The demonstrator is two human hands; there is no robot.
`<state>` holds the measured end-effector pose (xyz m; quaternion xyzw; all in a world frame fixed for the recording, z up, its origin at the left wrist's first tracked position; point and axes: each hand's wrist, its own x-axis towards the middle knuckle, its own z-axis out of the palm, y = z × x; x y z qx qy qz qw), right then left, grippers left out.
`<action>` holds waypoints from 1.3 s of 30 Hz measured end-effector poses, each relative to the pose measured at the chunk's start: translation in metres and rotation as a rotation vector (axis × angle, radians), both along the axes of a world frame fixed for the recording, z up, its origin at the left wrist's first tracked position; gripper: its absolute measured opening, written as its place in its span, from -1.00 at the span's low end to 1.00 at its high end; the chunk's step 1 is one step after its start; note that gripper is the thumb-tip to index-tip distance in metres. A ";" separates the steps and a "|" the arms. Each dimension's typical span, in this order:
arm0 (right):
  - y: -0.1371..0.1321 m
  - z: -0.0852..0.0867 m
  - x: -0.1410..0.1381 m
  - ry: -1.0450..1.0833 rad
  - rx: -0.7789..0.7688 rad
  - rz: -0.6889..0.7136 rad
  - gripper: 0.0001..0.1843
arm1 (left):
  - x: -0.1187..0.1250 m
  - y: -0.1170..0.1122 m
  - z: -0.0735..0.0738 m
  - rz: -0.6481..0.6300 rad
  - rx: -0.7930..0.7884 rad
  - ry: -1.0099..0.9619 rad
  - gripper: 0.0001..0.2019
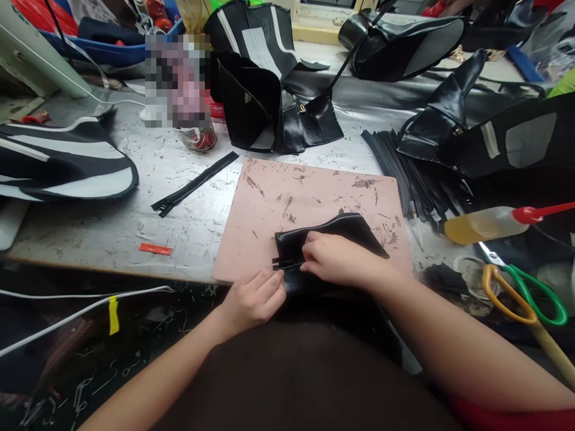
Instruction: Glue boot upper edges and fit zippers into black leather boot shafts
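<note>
A glossy black leather piece (345, 226) lies across the near edge of a pink cutting board and hangs down toward my lap. The end of a black zipper (279, 261) shows at its left side, along a seam between my hands. My left hand (256, 298) is closed, its fingertips pinching the lower edge of the leather beside the zipper end. From the right, my right hand (330, 257) lies over the leather with fingers curled and pressed together at the zipper line. What exactly sits under its fingertips is partly hidden.
On the metal table, the pink board (269, 197) has a loose zipper (195, 184) and an orange strip (155, 249) to its left. At right are a bundle of zippers (404, 173), a glue bottle (487, 225) and scissors (516, 290). Black boot uppers (251, 102) stand behind.
</note>
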<state>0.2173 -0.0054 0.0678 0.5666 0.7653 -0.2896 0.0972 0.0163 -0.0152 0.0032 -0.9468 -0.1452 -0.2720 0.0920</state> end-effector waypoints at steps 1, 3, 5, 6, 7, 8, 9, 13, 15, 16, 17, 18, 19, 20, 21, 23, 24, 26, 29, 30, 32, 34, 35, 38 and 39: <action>0.000 0.000 0.000 0.000 0.002 -0.001 -0.82 | 0.000 0.000 0.000 0.003 0.001 0.000 -0.94; 0.001 -0.001 0.000 -0.008 0.003 -0.006 -0.82 | 0.000 0.001 0.000 0.009 -0.002 -0.003 -0.94; 0.001 -0.001 -0.001 -0.018 0.001 -0.010 -0.82 | 0.000 0.002 0.000 0.013 -0.009 -0.005 -0.95; 0.002 -0.001 -0.002 -0.023 0.001 -0.010 -0.82 | 0.000 0.002 0.000 0.014 -0.012 -0.002 -0.95; 0.002 -0.001 -0.002 -0.025 0.003 -0.010 -0.82 | 0.000 0.002 0.000 0.016 -0.014 0.004 -0.95; 0.002 -0.001 -0.002 -0.028 0.004 -0.008 -0.82 | 0.001 0.002 0.001 0.020 -0.015 0.013 -0.95; 0.003 -0.001 -0.003 -0.032 0.006 -0.006 -0.82 | 0.001 0.002 0.001 0.027 -0.013 0.021 -0.94; 0.003 -0.002 -0.004 -0.053 0.020 -0.002 -0.81 | 0.002 0.002 0.006 0.057 0.001 0.044 -0.87; 0.002 -0.002 -0.005 -0.063 0.026 0.004 -0.81 | 0.002 0.003 0.008 0.044 0.008 0.073 -0.83; 0.002 -0.002 -0.006 -0.068 0.029 0.009 -0.80 | 0.002 0.003 0.009 0.027 0.012 0.091 -0.82; 0.002 -0.002 -0.006 -0.075 0.032 0.014 -0.80 | 0.002 0.003 0.010 0.010 0.017 0.106 -0.81; 0.002 -0.002 -0.006 -0.082 0.036 0.018 -0.80 | 0.002 0.003 0.010 -0.002 0.023 0.119 -0.81; 0.002 -0.003 -0.006 -0.089 0.038 0.022 -0.79 | 0.002 0.003 0.010 -0.008 0.030 0.131 -0.81; 0.002 -0.003 -0.006 -0.093 0.040 0.026 -0.79 | 0.002 0.003 0.010 -0.008 0.036 0.142 -0.81; 0.002 -0.003 -0.006 -0.095 0.041 0.030 -0.79 | 0.002 0.003 0.010 -0.004 0.040 0.153 -0.80; 0.002 -0.003 -0.005 -0.092 0.038 0.036 -0.79 | 0.001 0.003 0.010 0.003 0.046 0.167 -0.78; 0.002 -0.003 -0.005 -0.091 0.036 0.038 -0.79 | 0.001 0.004 0.010 0.001 0.048 0.168 -0.77; 0.004 -0.002 -0.006 -0.096 0.031 0.037 -0.80 | 0.001 0.006 0.010 -0.012 0.052 0.170 -0.75; 0.006 -0.002 -0.007 -0.114 0.024 0.037 -0.80 | 0.000 0.009 0.012 -0.041 0.056 0.195 -0.73; 0.006 -0.002 -0.007 -0.118 0.022 0.040 -0.80 | 0.000 0.010 0.013 -0.048 0.054 0.206 -0.73; 0.008 -0.002 -0.008 -0.130 0.015 0.045 -0.79 | 0.001 0.011 0.015 -0.058 0.030 0.234 -0.70; 0.009 -0.003 -0.010 -0.141 0.009 0.047 -0.78 | 0.003 0.013 0.016 -0.071 -0.027 0.279 -0.64; 0.009 -0.004 -0.012 -0.147 0.008 0.049 -0.78 | 0.004 0.013 0.017 -0.077 -0.062 0.307 -0.58; 0.011 -0.004 -0.015 -0.167 0.014 0.076 -0.76 | 0.008 0.014 0.018 -0.069 -0.137 0.376 -0.38; 0.011 -0.002 -0.014 -0.173 0.017 0.091 -0.75 | 0.009 0.014 0.018 -0.059 -0.148 0.388 -0.36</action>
